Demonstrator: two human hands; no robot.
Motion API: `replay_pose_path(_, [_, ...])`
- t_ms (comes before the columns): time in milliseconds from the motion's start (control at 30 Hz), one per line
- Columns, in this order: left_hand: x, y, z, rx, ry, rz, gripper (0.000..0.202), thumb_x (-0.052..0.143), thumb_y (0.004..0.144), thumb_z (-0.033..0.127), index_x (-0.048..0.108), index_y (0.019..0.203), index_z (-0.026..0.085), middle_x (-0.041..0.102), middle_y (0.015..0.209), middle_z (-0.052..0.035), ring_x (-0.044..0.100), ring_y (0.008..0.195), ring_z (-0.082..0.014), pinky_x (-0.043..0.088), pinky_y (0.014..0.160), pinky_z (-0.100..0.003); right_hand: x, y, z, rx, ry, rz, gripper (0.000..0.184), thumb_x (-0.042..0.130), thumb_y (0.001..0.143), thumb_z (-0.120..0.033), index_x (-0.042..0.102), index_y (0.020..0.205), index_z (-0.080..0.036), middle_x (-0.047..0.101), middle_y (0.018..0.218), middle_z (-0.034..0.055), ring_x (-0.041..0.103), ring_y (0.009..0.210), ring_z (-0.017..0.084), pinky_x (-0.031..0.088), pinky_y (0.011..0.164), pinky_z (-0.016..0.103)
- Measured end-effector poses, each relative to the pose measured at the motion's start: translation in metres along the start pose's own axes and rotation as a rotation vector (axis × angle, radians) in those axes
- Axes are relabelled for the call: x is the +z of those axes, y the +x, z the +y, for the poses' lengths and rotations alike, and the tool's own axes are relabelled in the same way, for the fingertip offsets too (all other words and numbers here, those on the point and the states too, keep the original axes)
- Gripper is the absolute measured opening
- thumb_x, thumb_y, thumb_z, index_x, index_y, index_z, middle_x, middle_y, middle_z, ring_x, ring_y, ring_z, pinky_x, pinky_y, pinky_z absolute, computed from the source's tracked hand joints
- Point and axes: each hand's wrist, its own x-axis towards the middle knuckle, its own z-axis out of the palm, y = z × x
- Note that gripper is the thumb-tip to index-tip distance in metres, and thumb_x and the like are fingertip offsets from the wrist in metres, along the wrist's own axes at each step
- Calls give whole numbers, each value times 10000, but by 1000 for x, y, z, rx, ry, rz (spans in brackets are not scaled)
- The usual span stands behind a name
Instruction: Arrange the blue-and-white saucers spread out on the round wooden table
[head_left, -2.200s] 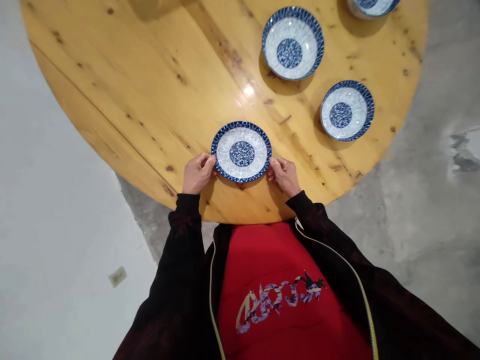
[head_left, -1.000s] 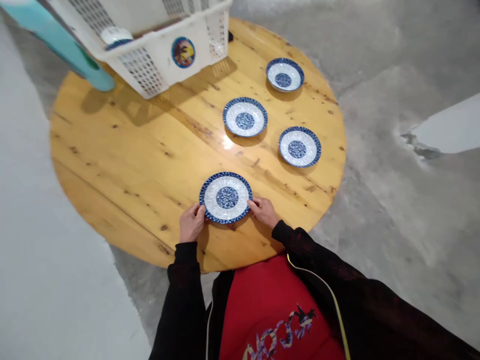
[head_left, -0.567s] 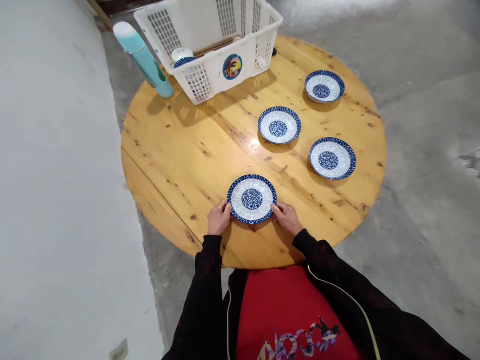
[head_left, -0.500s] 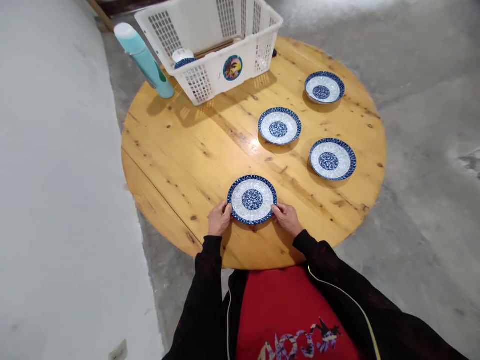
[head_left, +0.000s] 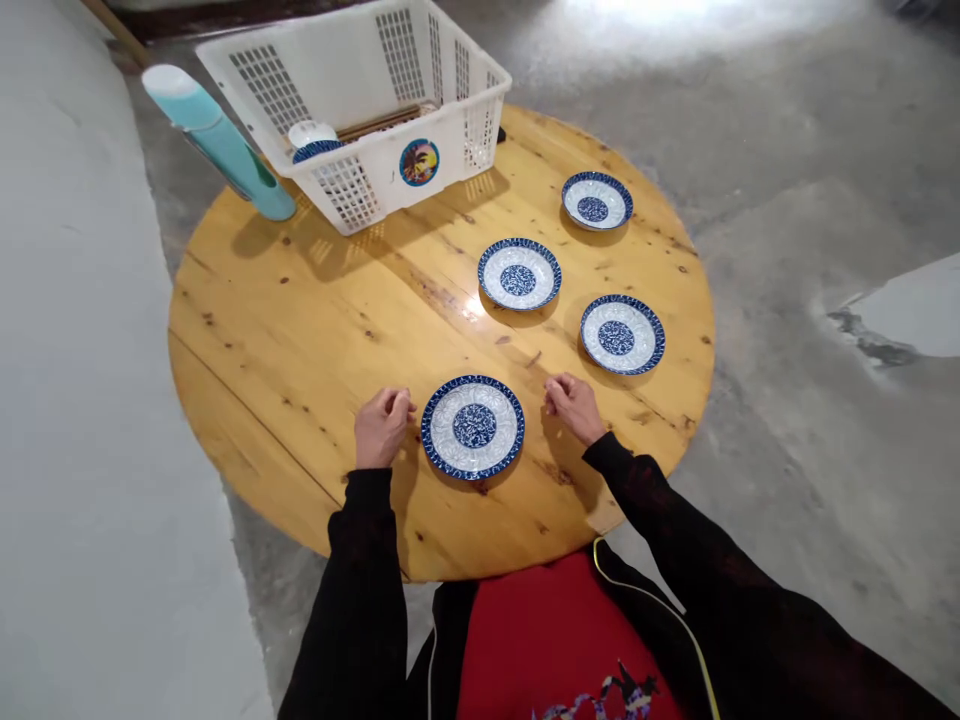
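Observation:
A blue-and-white plate (head_left: 474, 427) lies flat near the front edge of the round wooden table, between my hands. Just left of its rim is my left hand (head_left: 383, 427), apart from it, with loosely curled fingers and nothing in them. On the other side my right hand (head_left: 574, 408) hovers clear of the rim, its fingers also curled and holding nothing. Farther back and right sit three similar dishes: a plate (head_left: 520, 274) in the middle, a second plate (head_left: 622, 335) at the right and a deeper dish (head_left: 597, 201) behind.
A white plastic basket (head_left: 420, 165) stands at the table's back left, holding a blue-rimmed dish (head_left: 318, 150) and brown sticks (head_left: 382, 123). Beside it a turquoise flask (head_left: 225, 145) stands near the edge of the wooden table (head_left: 337, 340). A white wall (head_left: 82, 400) runs along the left.
Both hands have let go of the front plate and moved apart, left and right. The plate stays on the table. The camera view has shifted, so the whole scene sits farther left.

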Motion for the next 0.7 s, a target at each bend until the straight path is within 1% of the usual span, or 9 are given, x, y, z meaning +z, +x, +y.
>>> replay_pose_path(100, [12,35,27,46,37,-27,290,483,859,442,606,753,202,690,732,3,652,633,-135,484,636,-233,-23,46,-20,-78,-109,44,279,487,875,-425,565,788,-172,662,723,22,600,479,117,435,524,230])
replay_pose_path(200, [35,71,50,66,122,-76,290,469,860,426,630,765,205,716,773,-17,663,690,-151,481,643,-238,-41,90,-35,-98,-258,66,267,475,876,-377,615,890,-151,700,831,52,617,501,125,455,580,250])
replay_pose_path(267, [53,93,64,82,158,-120,278,471,856,400,649,782,200,725,802,-31,668,716,-162,481,665,-244,-48,118,-40,-82,-375,93,300,472,873,-360,638,971,-130,713,869,81,634,543,149,469,639,278])
replay_pose_path(333, [71,113,77,89,155,-162,275,470,860,381,665,825,190,728,816,-37,673,718,-166,480,693,-251,-53,143,-42,-63,-488,112,360,472,868,-350,640,1062,-98,716,819,103,664,640,200,472,706,305])
replay_pose_path(400, [86,129,90,80,147,-180,279,468,870,370,673,877,181,730,827,-45,678,733,-172,479,719,-257,-55,165,-42,-44,-573,108,411,468,860,-329,626,1132,-64,702,712,104,679,750,249,463,755,320])
replay_pose_path(467, [100,142,102,66,166,-186,294,452,886,356,677,907,168,734,859,-68,679,775,-183,476,742,-265,-56,183,-42,-30,-618,78,440,465,850,-311,615,1164,-43,684,638,98,680,795,268,456,761,317])
replay_pose_path(567, [119,155,118,43,201,-188,321,425,907,336,682,883,145,734,891,-107,673,836,-201,470,762,-274,-57,203,-41,-6,-648,35,401,474,828,-304,659,1069,-43,672,597,101,673,697,250,449,682,296])
replay_pose_path(633, [131,163,125,11,195,-161,305,463,894,351,685,845,148,735,879,-112,671,852,-211,467,761,-273,-56,216,-38,0,-658,1,329,475,813,-301,697,896,-71,650,544,98,650,610,229,434,614,284])
replay_pose_path(700, [142,173,128,-26,194,-136,298,477,889,355,685,839,148,737,876,-121,672,874,-224,467,759,-276,-53,229,-31,14,-644,-25,286,479,796,-295,690,754,-107,631,498,89,625,558,214,418,562,276])
